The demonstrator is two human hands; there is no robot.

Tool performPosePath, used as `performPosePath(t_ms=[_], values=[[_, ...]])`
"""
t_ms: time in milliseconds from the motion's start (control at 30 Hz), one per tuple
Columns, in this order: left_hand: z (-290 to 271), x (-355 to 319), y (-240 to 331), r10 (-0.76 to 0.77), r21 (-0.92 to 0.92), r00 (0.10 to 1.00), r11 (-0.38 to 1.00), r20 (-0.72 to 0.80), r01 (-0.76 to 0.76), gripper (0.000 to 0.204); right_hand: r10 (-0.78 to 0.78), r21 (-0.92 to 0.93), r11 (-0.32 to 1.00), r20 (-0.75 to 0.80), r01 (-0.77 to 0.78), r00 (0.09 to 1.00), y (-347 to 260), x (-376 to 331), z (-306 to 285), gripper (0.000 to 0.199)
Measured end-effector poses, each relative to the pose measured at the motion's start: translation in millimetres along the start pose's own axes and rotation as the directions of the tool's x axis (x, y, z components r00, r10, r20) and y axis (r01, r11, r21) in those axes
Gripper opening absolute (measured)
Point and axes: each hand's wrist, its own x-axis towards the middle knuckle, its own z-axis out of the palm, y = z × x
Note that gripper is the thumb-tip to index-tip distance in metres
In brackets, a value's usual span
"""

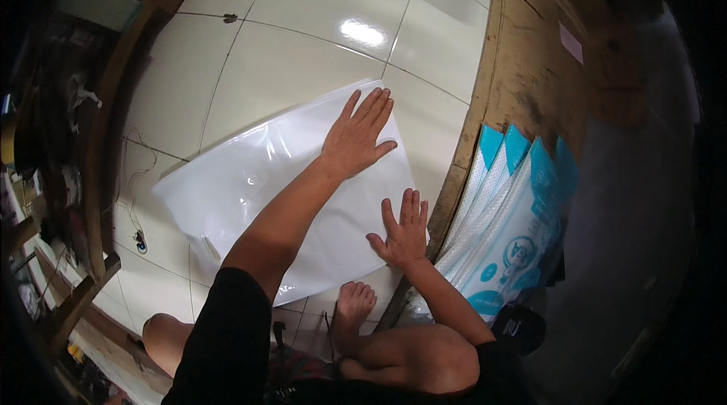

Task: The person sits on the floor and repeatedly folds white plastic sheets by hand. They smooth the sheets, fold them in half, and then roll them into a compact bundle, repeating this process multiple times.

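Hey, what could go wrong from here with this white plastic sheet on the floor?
First, the white plastic sheet might slide under the left hand, as the tiles look smooth and glossy.
Second, the bare foot is right by the sheet's lower edge, so shifting it could crease or drag that edge.
Third, the right hand is close to the blue-printed plastic packs and might bump them.

Head cam (fisheye) looks dn @ floor (303, 57).
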Motion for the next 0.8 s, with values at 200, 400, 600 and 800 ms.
performPosePath(t_ms=[200, 400, 600, 800], values=[[0, -4, -2, 0.015, -0.027, 1.0, 1.0, -0.013, -0.015, 0.073, -0.003, -0.024, 1.0, -0.005, 0.002, 1.0, -3, -2, 0, 0.083], [15, -64, 96, -0.159, -0.015, 0.984, 0.987, -0.075, 0.158, 0.074, 0.068, -0.049, 0.997, 0.088, -0.064, 0.994, -6, 4, -6, 0.084], [36, -172, 124, -0.393, -0.119, 0.918, 0.911, 0.042, 0.396, 0.078, -0.032, -0.147, 0.989, -0.037, 0.026, 0.999, -3, -2, 5, 0.079], [13, -241, 76, -0.617, 0.001, 0.786, 0.787, -0.044, 0.617, 0.084, -0.029, -0.101, 0.995, -0.06, 0.023, 0.998, -8, -3, 2, 0.077]])
